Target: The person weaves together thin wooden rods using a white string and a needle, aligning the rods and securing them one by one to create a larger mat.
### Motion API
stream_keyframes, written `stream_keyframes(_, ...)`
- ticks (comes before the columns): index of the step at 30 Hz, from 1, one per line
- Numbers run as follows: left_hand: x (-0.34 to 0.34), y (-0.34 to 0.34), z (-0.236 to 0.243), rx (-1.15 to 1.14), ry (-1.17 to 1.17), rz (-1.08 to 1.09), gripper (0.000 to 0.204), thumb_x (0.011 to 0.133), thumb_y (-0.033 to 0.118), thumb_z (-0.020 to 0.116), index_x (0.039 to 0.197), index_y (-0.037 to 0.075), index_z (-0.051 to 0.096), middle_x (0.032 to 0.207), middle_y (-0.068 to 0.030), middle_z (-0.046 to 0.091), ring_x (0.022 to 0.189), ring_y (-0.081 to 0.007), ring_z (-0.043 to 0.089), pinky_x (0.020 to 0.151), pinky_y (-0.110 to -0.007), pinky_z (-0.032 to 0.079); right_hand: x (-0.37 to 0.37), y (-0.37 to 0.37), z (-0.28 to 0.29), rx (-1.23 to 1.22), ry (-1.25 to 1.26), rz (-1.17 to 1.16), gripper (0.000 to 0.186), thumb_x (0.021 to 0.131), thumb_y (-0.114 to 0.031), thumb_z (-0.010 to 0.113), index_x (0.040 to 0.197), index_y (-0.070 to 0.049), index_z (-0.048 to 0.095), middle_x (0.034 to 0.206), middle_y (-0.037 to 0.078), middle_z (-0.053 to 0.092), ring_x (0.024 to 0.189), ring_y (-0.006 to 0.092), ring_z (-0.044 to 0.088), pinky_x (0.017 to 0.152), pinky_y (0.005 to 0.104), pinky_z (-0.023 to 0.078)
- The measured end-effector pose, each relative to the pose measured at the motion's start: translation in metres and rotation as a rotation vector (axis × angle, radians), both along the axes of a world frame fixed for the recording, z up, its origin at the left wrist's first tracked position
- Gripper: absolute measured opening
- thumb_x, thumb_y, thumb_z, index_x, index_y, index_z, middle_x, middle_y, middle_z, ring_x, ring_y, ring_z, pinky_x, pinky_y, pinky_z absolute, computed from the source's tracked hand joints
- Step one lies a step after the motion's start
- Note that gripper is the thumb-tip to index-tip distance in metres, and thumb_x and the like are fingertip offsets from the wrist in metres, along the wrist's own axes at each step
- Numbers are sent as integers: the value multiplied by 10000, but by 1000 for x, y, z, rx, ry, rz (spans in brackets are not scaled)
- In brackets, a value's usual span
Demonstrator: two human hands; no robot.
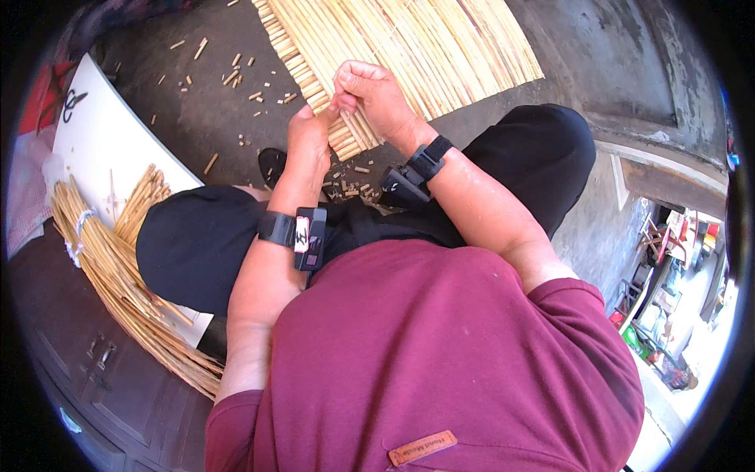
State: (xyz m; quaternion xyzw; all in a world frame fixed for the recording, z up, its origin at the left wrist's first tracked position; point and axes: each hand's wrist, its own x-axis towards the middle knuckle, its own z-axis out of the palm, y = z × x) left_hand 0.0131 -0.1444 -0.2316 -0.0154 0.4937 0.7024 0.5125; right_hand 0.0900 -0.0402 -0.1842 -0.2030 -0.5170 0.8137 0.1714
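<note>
A mat of pale yellow stalks [440, 55] laid side by side reaches from the top of the view down toward my lap. Both hands meet at its near left corner. My left hand [309, 143] is closed at the mat's edge, fingertips pinched together toward the other hand. Bent over the near stalk ends, my right hand [383, 102] is closed too, thumb against the fingers. Whatever lies between the fingertips, perhaps a stalk end or a thread, is too small and hidden to make out.
A tied bundle of long stalks [118, 267] leans at my left across a white board [98, 134]. Black-handled scissors [71, 102] lie at that board's far end. Short cut stalk pieces [232, 76] litter the dark floor. A dark wooden cabinet [118, 377] stands at lower left.
</note>
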Motion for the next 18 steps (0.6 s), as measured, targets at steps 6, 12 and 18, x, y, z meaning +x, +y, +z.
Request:
stream_keyframes(6, 0, 1, 7, -85, 6, 40, 226, 906, 5, 560, 1130, -22, 560, 1022, -104, 643, 888, -192, 646, 777, -308, 529, -8, 1, 0, -97, -40, -22, 254, 966, -178, 490, 764, -31, 536, 594, -25, 409, 529, 73, 352, 637, 240, 441)
stream_keyframes(12, 5, -5, 6, -111, 69, 83, 292, 867, 13, 615, 1148, -30, 547, 1057, -106, 634, 935, -211, 628, 815, -325, 504, -4, 7, 5, 170, -195, 71, 220, 932, -172, 517, 792, -23, 600, 711, 65, 622, 676, 184, 613, 651, 304, 486)
stream_keyframes(18, 14, -3, 64, -167, 1368, 18, 492, 757, 11, 670, 1225, 5, 516, 1028, -137, 629, 1023, -308, 574, 915, -397, 438, 37, 17, 98, 1050, -563, 120, 179, 844, -192, 585, 775, -29, 614, 660, 180, 572, 596, 320, 540, 590, 387, 445)
